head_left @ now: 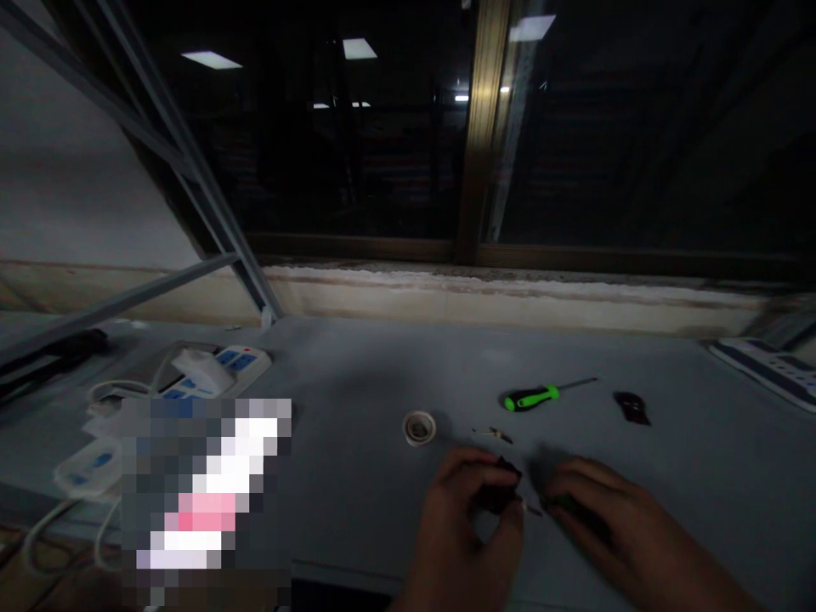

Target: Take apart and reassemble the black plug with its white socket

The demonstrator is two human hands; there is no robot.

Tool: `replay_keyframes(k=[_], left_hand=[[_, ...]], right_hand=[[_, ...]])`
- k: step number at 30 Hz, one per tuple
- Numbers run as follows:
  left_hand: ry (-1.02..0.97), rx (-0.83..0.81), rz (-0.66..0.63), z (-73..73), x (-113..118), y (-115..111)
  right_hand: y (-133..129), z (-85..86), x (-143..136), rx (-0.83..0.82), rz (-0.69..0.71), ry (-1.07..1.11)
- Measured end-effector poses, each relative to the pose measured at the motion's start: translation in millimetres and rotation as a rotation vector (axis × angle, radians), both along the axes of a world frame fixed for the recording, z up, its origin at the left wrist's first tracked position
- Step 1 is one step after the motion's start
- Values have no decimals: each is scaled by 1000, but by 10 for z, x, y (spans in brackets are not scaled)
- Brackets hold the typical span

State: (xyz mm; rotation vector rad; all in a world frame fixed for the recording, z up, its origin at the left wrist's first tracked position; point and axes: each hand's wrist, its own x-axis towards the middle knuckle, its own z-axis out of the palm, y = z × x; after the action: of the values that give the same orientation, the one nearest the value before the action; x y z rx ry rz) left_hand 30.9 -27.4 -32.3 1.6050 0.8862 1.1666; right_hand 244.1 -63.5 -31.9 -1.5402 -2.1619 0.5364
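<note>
Dark part (495, 496) held up near the table's front edge, in the left hand (454, 518). It is pinched: thumb brought up from below, forefinger bent over the top, remaining fingers tucked behind. The grip is probably kept to the rim so that the side turned toward the other hand is left free. The left wrist is dropped toward the bottom of the view, the back of the hand turned outward.

Green-and-black tool (566, 504) carried low in the right hand (605, 501), fingers laid together along its handle and closed about it; the thumb is too shaded to be told. The forearm is slanted in from the lower right corner. A thin tip (534, 509) is seen between the hands, close by the dark part; whether contact is made cannot be told. The part is seemingly steadied by one hand while the tool is steered by the other.

On the grey table (357, 484), beyond the hands: a small white pot (417, 442), contents too dim to be named, perhaps set there to keep small bits together. A slim metal piece (501, 435) is laid just beside it. A green screwdriver (532, 397) is placed farther back, likely within easy reach; a dark scrap (632, 407) lies to its right.
</note>
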Motion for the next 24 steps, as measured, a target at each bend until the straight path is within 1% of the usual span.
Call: replay_keyframes(k=[3,6,9,11,13,15,17,18,20,22,24], left_hand=[[16,-69,-17,35,1,59],[23,-122,1,61,42,135],[52,-191,-19,74,85,198],[65,-217,-33,77,89,221],[73,-182,-25,83,68,231],[106,-94,-9,96,26,232],[169,-30,17,116,-23,228],[202,-20,32,126,-47,225],[277,-29,33,140,-91,217],[350,-34,16,139,-126,209],[406,-43,16,123,-151,206]], right_hand=[[58,-27,69,12,-57,-11],[111,-42,111,83,-112,-26],[119,-6,89,186,-154,-50],[92,39,42,207,-140,-91],[48,74,-7,156,-92,-129],[1,82,-34,74,-58,-147],[-40,57,-21,20,-37,-140],[-56,35,-1,18,-40,-129],[-78,-17,58,54,-91,-100],[-84,-60,116,115,-184,-85],[-71,-67,155,144,-251,-97]])
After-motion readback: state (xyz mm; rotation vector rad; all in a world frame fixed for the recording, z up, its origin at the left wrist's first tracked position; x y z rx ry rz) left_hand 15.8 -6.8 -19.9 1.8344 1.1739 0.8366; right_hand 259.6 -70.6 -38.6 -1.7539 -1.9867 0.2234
